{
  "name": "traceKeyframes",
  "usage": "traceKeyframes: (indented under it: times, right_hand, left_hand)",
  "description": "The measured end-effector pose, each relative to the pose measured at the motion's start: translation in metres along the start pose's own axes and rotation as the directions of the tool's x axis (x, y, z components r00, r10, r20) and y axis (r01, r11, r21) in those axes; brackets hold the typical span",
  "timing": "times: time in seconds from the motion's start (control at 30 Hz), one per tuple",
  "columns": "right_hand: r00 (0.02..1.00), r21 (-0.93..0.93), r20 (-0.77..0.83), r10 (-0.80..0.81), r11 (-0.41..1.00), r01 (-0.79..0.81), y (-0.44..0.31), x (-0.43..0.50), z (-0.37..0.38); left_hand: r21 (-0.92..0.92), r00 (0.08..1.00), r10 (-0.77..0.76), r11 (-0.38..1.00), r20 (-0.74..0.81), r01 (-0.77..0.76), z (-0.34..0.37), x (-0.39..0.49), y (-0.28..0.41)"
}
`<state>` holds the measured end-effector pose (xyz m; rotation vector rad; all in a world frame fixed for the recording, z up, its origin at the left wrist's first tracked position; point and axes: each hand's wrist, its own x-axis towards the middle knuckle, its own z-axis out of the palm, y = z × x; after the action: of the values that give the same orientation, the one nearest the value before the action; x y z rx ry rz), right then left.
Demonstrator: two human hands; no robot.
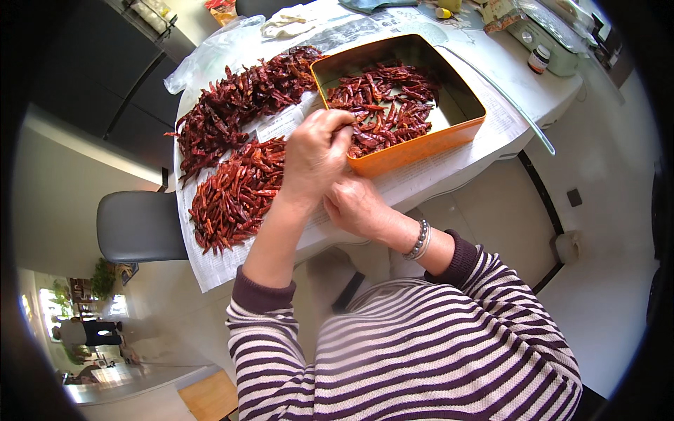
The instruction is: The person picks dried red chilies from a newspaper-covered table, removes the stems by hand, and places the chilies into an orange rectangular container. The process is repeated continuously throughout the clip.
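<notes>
An orange metal tin box (416, 150) stands unlidded on newspaper, with dried red chilies (392, 126) covering much of its floor. Over its near left corner, my left hand (317, 152) has thumb and fingers bent together beside the chilies; whether a chili is pinched there is unclear. Below that corner, my right hand (355, 204) is curled close under the left one, its fingertips and palm hidden. Left of the tin lie two heaps on the paper: a darker pile of dried chilies (231, 105) farther off and a brighter pile of short dried chilies (237, 194) nearer me.
A clear plastic bag (216, 52) and a white cloth (289, 21) lie at the far side. A pale rod (500, 92) crosses the table's right side, near a small bottle (539, 59) and a pale green appliance (547, 37). A grey chair (139, 226) adjoins the left edge. Another person (87, 332) stands far off.
</notes>
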<state>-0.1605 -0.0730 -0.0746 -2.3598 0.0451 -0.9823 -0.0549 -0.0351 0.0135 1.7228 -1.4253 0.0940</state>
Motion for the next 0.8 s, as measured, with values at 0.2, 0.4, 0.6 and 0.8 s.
traceKeyframes:
  times: [0.2,0.4,0.6,0.8]
  right_hand:
    - [0.993,0.049,0.072,0.095,0.994,-0.099,0.005,-0.001,0.008]
    - [0.986,0.011,0.106,0.128,0.991,-0.13,0.009,-0.004,0.009]
    - [0.981,0.102,0.05,0.188,0.976,-0.192,0.009,-0.004,0.014]
    - [0.988,0.075,0.1,0.118,0.989,-0.125,0.005,-0.002,0.005]
  left_hand:
    - [0.12,0.999,0.047,0.992,0.007,-0.048,0.022,-0.001,0.009]
    - [-0.038,1.0,0.011,0.999,0.019,-0.01,0.022,-0.011,0.005]
    - [0.016,0.994,0.09,0.996,0.056,-0.091,0.021,-0.014,0.006]
    - [-0.034,0.998,0.067,0.997,-0.017,-0.068,0.011,-0.02,0.004]
